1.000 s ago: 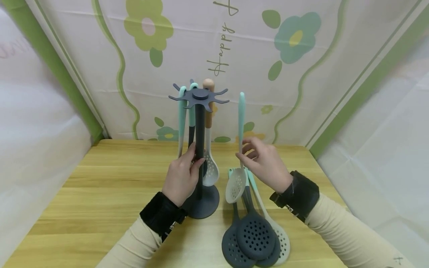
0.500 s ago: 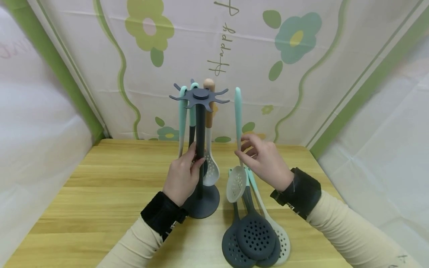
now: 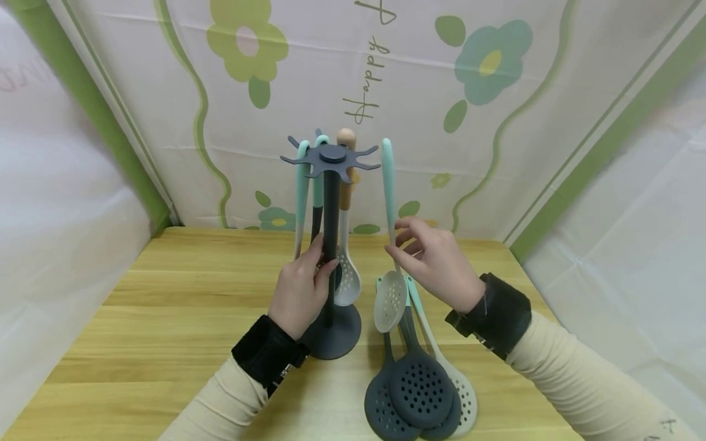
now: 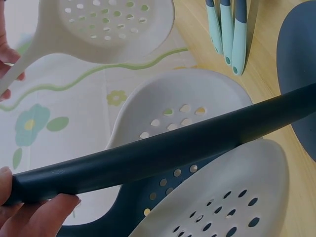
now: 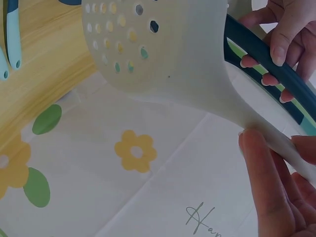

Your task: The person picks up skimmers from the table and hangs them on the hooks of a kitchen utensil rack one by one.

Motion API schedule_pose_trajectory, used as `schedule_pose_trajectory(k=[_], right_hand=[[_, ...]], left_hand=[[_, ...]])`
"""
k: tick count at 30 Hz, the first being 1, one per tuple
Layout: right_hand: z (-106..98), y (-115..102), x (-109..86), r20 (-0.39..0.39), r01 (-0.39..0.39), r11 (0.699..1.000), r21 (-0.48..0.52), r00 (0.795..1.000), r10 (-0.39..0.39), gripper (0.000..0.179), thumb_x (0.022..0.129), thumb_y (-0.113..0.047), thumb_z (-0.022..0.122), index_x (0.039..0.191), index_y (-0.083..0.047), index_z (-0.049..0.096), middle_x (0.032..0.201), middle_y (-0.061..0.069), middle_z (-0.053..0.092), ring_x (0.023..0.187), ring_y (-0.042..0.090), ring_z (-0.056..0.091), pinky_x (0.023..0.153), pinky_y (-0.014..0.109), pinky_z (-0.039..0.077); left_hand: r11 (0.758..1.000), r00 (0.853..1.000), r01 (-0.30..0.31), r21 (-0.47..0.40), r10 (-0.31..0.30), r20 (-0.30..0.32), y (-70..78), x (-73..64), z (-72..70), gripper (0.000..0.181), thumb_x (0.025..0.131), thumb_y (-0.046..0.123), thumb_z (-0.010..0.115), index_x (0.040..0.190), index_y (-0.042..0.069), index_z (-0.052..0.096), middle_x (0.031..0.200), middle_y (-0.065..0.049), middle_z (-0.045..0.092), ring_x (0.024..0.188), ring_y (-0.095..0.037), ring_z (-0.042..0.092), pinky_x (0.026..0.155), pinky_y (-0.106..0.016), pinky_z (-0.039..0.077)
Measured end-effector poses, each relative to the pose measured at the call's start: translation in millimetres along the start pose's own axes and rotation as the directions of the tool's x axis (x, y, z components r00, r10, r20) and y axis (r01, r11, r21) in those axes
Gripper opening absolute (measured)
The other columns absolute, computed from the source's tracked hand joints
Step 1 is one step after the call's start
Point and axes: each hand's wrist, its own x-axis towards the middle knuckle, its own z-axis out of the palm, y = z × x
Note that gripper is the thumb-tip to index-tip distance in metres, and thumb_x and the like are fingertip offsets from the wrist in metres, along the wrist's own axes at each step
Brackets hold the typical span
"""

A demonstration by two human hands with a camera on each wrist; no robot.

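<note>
Here, the left hand (image 3: pixel 300 288) grips the dark stand (image 3: pixel 331 211) by its post, and the right hand (image 3: pixel 438 263) pinches a pale perforated spoon (image 3: pixel 390 301) by its stem, handle up, beside it; the exact gap is hard to judge. Skimmers (image 3: pixel 421 389) overlap on the wooden table (image 3: pixel 182 318).

Pale wooden tabletop (image 3: pixel 187 288); behind the tabletop, a white sheet (image 3: pixel 331 67) printed with flowers; flanking the tabletop, whitish side panels (image 3: pixel 60 184)
</note>
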Motion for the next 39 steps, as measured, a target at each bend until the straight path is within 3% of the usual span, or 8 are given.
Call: schedule_pose_trajectory(k=[30, 39], right_hand=[[3, -7, 5.5, 0.020, 0.022, 1.000, -0.018, 1.000, -0.021, 0.034, 0.089, -0.008, 0.072, 0.119, 0.002, 0.060, 0.092, 0.015, 0.074, 0.072, 0.021, 0.074, 0.066, 0.036, 0.062], [9, -10, 6.9, 0.020, 0.031, 1.000, 0.000, 0.999, -0.031, 0.027, 0.090, -0.007, 0.070, 0.116, -0.002, 0.064, 0.090, 0.013, 0.075, 0.072, 0.018, 0.073, 0.067, 0.034, 0.062]], left_hand=[[1.000, 0.999, -0.028, -0.012, 0.028, -0.018, -2.3, -0.2, 0.8, 0.037, 0.094, 0.000, 0.065, 0.128, -0.008, 0.055, 0.105, -0.022, 0.071, 0.093, -0.032, 0.074, 0.074, -0.039, 0.062], [1.000, 1.000, -0.024, -0.002, 0.024, -0.012, -2.9, 0.1, 1.5, 0.037, 0.094, 0.001, 0.064, 0.129, -0.008, 0.055, 0.104, -0.022, 0.071, 0.092, -0.031, 0.074, 0.074, -0.039, 0.062]])
